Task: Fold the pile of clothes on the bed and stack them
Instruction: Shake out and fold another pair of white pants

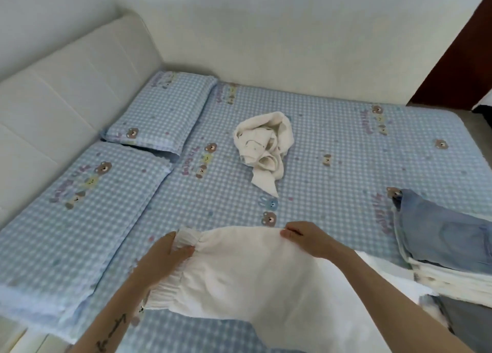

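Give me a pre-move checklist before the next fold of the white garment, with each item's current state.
1. Left hand grips the gathered elastic end of the white garment: ok.
2. Right hand pinches the garment's far edge: ok.
3. Garment lies flat and smooth for folding: not ok, it drapes and bunches between the hands.
4. Bare checked bed sheet ahead of the hands to lay the fold on: ok.
5. Stack of folded clothes at the right ready to take it, blue denim on top: ok.
6. Crumpled cream garment lies apart, mid-bed, clear of the fold: ok.
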A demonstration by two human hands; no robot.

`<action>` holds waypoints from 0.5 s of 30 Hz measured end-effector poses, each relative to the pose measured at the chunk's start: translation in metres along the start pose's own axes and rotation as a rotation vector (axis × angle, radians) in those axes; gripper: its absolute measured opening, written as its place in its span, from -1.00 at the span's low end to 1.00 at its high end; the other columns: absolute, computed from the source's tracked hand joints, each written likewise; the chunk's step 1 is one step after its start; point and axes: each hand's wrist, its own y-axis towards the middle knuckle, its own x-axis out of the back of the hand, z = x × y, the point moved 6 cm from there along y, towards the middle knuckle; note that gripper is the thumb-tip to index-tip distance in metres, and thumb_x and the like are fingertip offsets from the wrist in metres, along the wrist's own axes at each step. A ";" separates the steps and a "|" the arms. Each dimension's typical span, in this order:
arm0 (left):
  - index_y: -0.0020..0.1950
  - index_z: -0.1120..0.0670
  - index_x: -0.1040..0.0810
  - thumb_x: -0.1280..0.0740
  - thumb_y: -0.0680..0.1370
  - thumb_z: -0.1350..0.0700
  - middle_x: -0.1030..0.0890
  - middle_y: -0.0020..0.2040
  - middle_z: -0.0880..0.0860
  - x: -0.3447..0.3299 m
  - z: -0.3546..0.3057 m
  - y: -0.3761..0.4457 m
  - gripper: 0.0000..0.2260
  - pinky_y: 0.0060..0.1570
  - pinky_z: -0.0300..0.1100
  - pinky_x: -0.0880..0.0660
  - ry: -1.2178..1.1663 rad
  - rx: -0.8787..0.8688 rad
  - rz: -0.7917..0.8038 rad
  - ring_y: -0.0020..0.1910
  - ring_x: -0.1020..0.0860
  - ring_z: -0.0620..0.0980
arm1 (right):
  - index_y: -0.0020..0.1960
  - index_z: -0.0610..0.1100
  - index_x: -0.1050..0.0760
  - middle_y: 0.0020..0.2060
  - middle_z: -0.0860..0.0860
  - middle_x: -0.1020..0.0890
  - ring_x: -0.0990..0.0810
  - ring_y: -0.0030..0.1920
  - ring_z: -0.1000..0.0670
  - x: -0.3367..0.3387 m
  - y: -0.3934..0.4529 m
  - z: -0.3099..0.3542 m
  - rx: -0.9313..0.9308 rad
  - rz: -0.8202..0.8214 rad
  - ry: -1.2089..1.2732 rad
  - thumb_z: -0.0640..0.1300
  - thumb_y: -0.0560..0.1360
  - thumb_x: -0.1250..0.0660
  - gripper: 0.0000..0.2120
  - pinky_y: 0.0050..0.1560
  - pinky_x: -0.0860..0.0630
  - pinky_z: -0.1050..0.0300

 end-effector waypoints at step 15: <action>0.19 0.07 -0.48 -0.30 0.56 0.07 -0.62 0.09 0.08 0.068 0.322 0.198 -0.78 -0.01 -0.08 -0.42 0.182 0.366 -0.147 0.07 -0.57 0.10 | -0.05 -0.06 -0.44 -0.12 0.01 -0.62 -0.56 -0.07 -0.07 -0.261 0.324 0.031 0.015 0.028 -0.250 -0.03 0.64 -0.08 -0.79 -0.05 -0.32 0.03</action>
